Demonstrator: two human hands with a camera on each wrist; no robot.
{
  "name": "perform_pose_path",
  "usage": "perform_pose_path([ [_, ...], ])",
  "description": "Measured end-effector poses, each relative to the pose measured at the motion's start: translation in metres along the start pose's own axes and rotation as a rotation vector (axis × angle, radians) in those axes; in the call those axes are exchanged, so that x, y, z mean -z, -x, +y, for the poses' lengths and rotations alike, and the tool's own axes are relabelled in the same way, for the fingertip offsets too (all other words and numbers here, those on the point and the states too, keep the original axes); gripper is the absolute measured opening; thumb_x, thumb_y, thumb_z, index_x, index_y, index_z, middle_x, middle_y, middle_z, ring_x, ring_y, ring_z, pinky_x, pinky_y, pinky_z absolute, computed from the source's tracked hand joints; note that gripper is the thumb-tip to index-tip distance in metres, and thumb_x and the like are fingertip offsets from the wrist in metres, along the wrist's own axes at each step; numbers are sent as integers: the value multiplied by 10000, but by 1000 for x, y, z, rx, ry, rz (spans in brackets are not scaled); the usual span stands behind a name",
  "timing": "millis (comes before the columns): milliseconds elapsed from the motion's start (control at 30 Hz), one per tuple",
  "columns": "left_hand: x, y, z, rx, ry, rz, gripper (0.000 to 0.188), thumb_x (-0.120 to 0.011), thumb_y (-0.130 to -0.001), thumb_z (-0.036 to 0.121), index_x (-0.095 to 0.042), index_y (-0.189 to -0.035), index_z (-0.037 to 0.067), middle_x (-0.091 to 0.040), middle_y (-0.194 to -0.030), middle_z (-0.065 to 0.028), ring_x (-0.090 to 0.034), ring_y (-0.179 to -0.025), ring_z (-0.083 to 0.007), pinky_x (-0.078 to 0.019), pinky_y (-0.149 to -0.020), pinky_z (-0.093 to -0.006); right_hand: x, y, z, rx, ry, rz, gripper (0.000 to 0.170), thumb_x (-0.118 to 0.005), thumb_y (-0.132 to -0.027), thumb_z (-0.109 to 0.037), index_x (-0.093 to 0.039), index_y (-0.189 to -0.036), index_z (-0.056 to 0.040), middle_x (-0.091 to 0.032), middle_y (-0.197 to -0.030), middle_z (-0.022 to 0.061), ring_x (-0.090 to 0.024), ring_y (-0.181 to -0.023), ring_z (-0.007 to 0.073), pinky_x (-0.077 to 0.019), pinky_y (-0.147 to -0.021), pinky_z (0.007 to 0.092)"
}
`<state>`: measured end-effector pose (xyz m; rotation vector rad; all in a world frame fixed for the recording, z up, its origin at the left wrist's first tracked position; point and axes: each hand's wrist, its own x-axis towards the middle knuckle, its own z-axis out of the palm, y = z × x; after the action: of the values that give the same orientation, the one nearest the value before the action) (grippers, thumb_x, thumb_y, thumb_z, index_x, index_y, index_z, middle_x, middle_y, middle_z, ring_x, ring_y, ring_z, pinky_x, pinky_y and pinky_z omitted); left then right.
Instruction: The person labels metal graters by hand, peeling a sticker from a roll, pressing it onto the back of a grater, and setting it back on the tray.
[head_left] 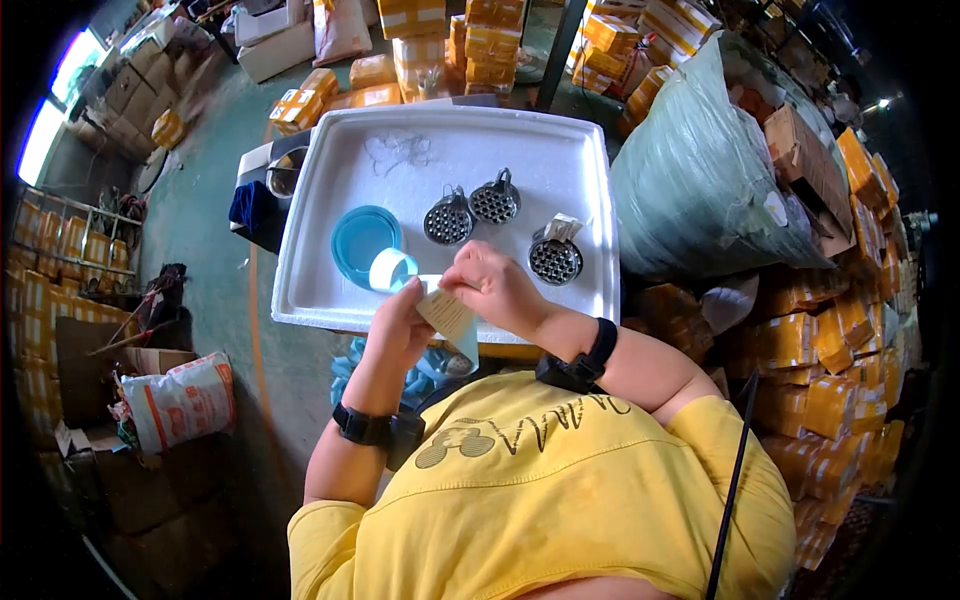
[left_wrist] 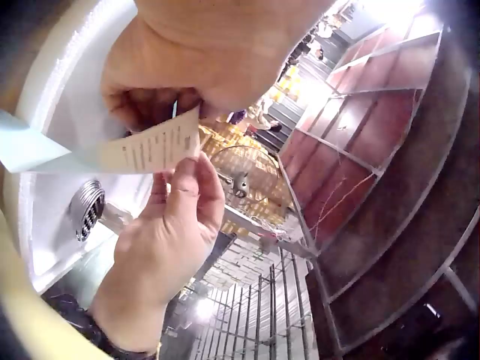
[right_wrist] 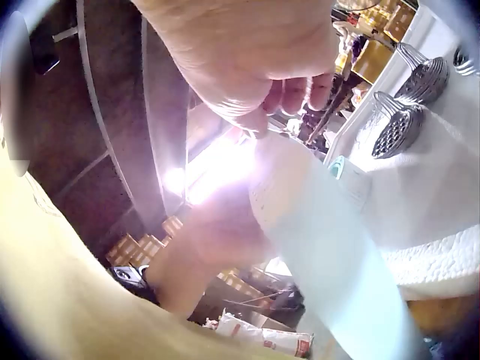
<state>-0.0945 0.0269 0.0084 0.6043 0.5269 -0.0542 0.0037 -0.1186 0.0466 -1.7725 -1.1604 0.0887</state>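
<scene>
A paper strip, cream with printed lines (head_left: 447, 313) and pale blue toward its ends, is stretched between both hands over the near edge of a white foam box lid (head_left: 300, 290). My left hand (head_left: 398, 322) pinches its left side; my right hand (head_left: 497, 288) pinches its upper edge with curled fingers. In the left wrist view the strip (left_wrist: 150, 154) spans from the close left hand (left_wrist: 210, 52) to the right hand (left_wrist: 169, 232). The right wrist view has the strip (right_wrist: 330, 247) hanging below the right hand (right_wrist: 255, 60), with the left hand (right_wrist: 217, 232) blurred. A white curl (head_left: 392, 268) is beside it.
A round blue container (head_left: 352, 240) sits on the lid. Three perforated metal baskets stand there: one (head_left: 448, 220), another (head_left: 495, 202), and one with a paper tag (head_left: 556, 262). A large wrapped sack (head_left: 710, 170) is at the right, with taped boxes (head_left: 830, 400) around it.
</scene>
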Motion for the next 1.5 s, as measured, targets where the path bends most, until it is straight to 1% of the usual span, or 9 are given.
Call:
perform_pose_path([
  [133, 7, -6, 9, -73, 98, 72, 340, -454, -885, 266, -449, -1069, -21, -529, -1046, -163, -559, -922, -289, -461, -798, -413, 31, 4, -11, 206, -72, -1, 119, -637, -719, 7, -602, -818, -50, -553, -773, 43, -533, -689, 123, -439, -635, 251],
  [233, 28, -11, 14, -131, -164, 236, 397, -470, -874, 314, -481, -1078, -26, -560, -988, -156, -591, -830, -294, -492, -728, -428, 53, 23, -12, -123, -578, 130, 91, -613, -785, -94, -590, -871, -76, -572, -782, 8, -559, -699, 127, -472, -662, 260],
  [367, 2, 17, 45, -104, -2112, 419, 360, -544, -811, 365, -639, -692, 38, -608, -610, -123, -599, -571, -276, -481, -579, -358, 92, 36, -9, -184, -579, 329, 175, -626, -817, -202, -514, -892, -90, -547, -738, -16, -516, -669, 51, -438, -616, 180],
  [400, -4, 20, 46, -439, -2048, 517, 386, -589, -763, 370, -591, -556, 45, -570, -546, -130, -580, -567, -289, -453, -547, -354, 95, 41, -4, -262, -578, 373, 176, -640, -805, -191, -508, -865, -92, -533, -728, -31, -505, -679, 31, -420, -595, 162],
  [500, -40, 5, 64, -1016, -1838, 356, 235, -648, -721, 243, -570, -627, 42, -572, -635, -101, -563, -627, -281, -436, -574, -363, 98, 52, 7, -356, -363, 468, 180, -634, -790, -92, -488, -895, -79, -532, -743, -30, -510, -691, 34, -431, -607, 170],
  [567, -54, -25, 64, -1188, -1742, 177, 150, -642, -741, 163, -593, -751, 21, -580, -712, -117, -561, -664, -267, -435, -591, -351, 95, 53, -1, -334, -405, 517, 207, -623, -788, -67, -476, -932, -70, -537, -765, -20, -521, -712, 46, -445, -635, 181],
  [800, -49, -123, 38, -441, -2345, 337, 453, -621, -719, 454, -587, -930, 55, -597, -937, -107, -565, -914, -279, -448, -792, -356, 110, 77, -14, -379, -307, 431, 249, -594, -799, -45, -492, -1025, -22, -564, -840, 23, -546, -761, 80, -469, -672, 201],
  [1033, -62, -121, 36, -308, -2306, 338, 357, -616, -722, 353, -586, -939, 70, -601, -940, -104, -573, -914, -263, -447, -793, -364, 112, 102, -7, -501, -374, 528, 192, -581, -807, -40, -522, -989, -22, -556, -891, 4, -509, -787, 51, -419, -728, 195],
  [1500, -32, -112, 38, -592, -1947, 255, 341, -642, -695, 202, -501, -963, 45, -565, -939, -159, -576, -831, -337, -478, -677, -393, 104, 87, -7, -500, -375, 430, 218, -573, -809, -33, -520, -1020, -19, -556, -890, 4, -511, -785, 53, -415, -742, 197],
])
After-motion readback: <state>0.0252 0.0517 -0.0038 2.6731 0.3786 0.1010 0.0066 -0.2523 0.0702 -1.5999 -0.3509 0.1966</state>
